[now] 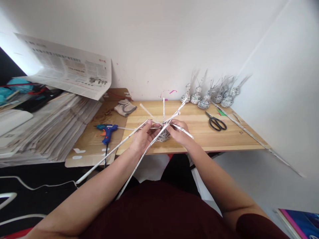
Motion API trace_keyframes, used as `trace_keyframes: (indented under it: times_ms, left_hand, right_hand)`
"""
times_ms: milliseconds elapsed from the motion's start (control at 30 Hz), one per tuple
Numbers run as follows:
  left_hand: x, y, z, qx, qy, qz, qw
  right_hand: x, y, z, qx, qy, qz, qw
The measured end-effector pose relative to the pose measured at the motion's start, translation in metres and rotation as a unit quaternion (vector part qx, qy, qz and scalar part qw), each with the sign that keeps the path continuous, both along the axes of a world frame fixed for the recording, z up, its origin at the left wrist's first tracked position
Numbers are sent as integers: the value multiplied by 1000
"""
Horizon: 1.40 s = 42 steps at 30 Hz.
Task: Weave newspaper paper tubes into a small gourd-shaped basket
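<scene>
Between my two hands sits a small woven paper piece (pixel 163 136) near the table's front edge, with rolled newspaper strips (pixel 163 109) sticking out of it in several directions. My left hand (pixel 144 134) is closed at its left side, thumb and fingers pinching a strip close to the weave. From the right, my right hand (pixel 178 131) has its fingers curled on the strips at the top of the piece. Two long paper tubes (pixel 112 154) slope down toward me, over and beside my left forearm. My fingers partly hide the woven body.
Several finished woven paper gourds (pixel 204 101) stand against the wall at the back right. Black-handled scissors (pixel 216 122) and a long paper tube (pixel 249 131) lie right. At left are a blue glue gun (pixel 108 132), a rag (pixel 124 108) and stacked newspapers (pixel 54 129).
</scene>
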<state>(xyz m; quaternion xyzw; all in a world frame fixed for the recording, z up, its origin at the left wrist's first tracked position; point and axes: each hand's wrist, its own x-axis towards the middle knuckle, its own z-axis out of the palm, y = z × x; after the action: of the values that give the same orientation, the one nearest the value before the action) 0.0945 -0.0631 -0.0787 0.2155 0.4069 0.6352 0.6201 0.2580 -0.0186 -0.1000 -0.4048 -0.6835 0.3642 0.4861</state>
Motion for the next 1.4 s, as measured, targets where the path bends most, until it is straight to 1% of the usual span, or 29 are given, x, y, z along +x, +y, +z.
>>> trace_keyframes:
  times_ms: [100,167,300,400,467,633,700,767,800,833,867,900,967,1033,1067,1133,1200,1267,1333,1400]
  left_hand:
    - [1,-5,2,-25,-45,6,999]
    - [3,-11,0,-17,-48,2,999]
    - [7,-26,-6,45,14,-21,999]
    - [7,-33,-10,112,94,-36,989]
    - [4,-35,-11,133,116,-46,983]
    - [-7,-35,-10,93,65,-77,991]
    - [-9,-38,-8,125,91,-76,985]
    - [-11,-41,-4,192,158,-84,965]
    - [-12,-42,-2,233,211,-88,945]
    - [-14,-42,0,271,279,-87,917]
    - [-16,-40,2,305,357,-74,880]
    - [-19,-38,4,332,438,-50,834]
    - [-24,-30,6,368,579,8,728]
    - [-28,-20,8,394,664,33,635]
    - [-30,-16,10,399,696,35,596]
    - [-31,-11,13,383,754,51,531]
    - [-30,-10,17,349,803,76,477]
    - [-27,-12,20,323,835,97,435]
    - [-25,-14,23,313,851,107,408]
    - [-24,-16,25,306,859,111,396]
  right_hand:
    - [-2,-2,1,-8,7,-6,1000]
    - [-3,-4,2,-4,7,-12,1000]
    - [-6,-6,4,-1,10,-32,999]
    - [-6,-7,5,-18,13,-30,999]
    - [-6,-7,4,-22,12,-30,999]
    - [-5,-9,5,-13,1,-32,999]
    - [-5,-9,7,-12,-4,-35,999]
    - [-5,-9,8,-20,-5,-29,999]
    - [-5,-8,8,-24,-2,-21,999]
    - [-5,-8,8,-27,1,-13,1000]
    - [-5,-8,8,-28,5,-8,1000]
    - [-5,-7,8,-28,9,-5,1000]
    - [-6,-7,8,-22,13,-8,1000]
    - [-6,-6,8,-14,10,-10,1000]
    - [-6,-6,7,-11,6,-8,1000]
    - [-6,-6,7,-7,-1,-1,1000]
    - [-5,-5,6,-2,-4,5,1000]
    - [-5,-5,6,14,-4,4,1000]
    - [-5,-5,5,29,-1,2,1000]
    - [-4,-5,3,39,0,-4,999]
